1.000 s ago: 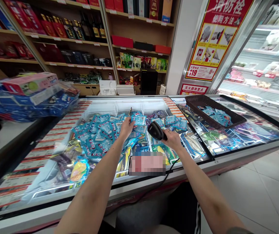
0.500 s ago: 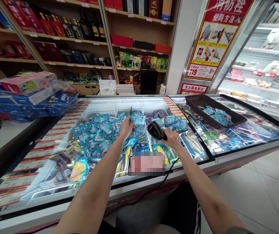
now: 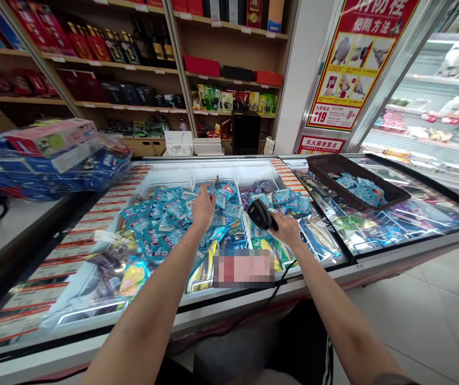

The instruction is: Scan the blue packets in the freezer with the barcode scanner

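Head view, left hand: the left hand point(image 3: 203, 207) reached into the open chest freezer point(image 3: 229, 167), fingers closed down on one of the blue plastic snack packets point(image 3: 161, 222) heaped there; which packet it pinched could not be told.
Right hand: the right hand point(image 3: 287, 230) was wrapped around the grip of a black handheld barcode scanner point(image 3: 260, 214), its head aimed left toward the other hand.
Scanner cable: a black cord point(image 3: 278, 280) ran from below that hand over the freezer's front rim.
Packets: the heap filled the freezer's left compartment, spreading past the white wire divider point(image 3: 242, 222).
Further right: a dark brown plastic basket point(image 3: 321, 163) holding more blue packets rested on the glass lid point(image 3: 413, 222).
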### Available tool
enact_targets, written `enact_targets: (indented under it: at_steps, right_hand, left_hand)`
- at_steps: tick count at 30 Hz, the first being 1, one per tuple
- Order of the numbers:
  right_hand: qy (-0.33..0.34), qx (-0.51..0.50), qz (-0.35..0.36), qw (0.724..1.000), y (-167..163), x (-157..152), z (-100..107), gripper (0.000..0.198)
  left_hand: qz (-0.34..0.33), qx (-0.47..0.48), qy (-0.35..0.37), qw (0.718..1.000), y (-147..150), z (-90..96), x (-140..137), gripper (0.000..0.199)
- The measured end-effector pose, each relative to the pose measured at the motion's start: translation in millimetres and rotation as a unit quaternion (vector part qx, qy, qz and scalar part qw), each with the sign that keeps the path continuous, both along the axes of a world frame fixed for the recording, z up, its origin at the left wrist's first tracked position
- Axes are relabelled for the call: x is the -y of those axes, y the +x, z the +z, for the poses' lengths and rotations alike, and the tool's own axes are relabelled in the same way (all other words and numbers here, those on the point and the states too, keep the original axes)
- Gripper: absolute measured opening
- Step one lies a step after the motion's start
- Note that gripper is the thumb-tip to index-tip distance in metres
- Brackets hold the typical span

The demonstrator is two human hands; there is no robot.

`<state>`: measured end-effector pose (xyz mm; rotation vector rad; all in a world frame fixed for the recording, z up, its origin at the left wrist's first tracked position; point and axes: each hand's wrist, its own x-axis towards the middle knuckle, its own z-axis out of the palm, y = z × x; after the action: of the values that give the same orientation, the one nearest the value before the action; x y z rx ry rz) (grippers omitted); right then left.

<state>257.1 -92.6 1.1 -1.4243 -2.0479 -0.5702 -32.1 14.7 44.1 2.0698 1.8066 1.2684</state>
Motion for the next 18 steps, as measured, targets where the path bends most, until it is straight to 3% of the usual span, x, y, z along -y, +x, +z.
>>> enact_targets:
  at_steps: [3,5,7,10,12,18]
  right_hand:
    - [0.005,-0.001,-0.007,1.000,0,1,-3,0.033]
    - [0.003,0.000,-0.013,1.000,1,2,-5,0.034]
    - [0.001,0.001,-0.018,1.000,1,3,-6,0.035]
    - [0.002,0.006,-0.021,1.000,1,5,-6,0.038]
    - [0.003,0.008,-0.023,1.000,2,6,-6,0.041]
    - [0.001,-0.007,-0.022,1.000,11,8,-11,0.040]
  left_hand:
    - [0.041,-0.051,0.029,0.997,0,-0.7,11,0.041]
    - [0.031,-0.092,0.061,0.993,1,-2.6,19,0.041]
    - [-0.044,-0.158,0.071,0.984,4,-5.8,26,0.040]
    - [-0.213,-0.265,0.054,0.939,13,-14.7,33,0.036]
    - [-0.262,-0.299,0.043,0.917,18,-22.7,36,0.033]
    - [-0.209,-0.251,0.044,0.944,18,-40.9,41,0.031]
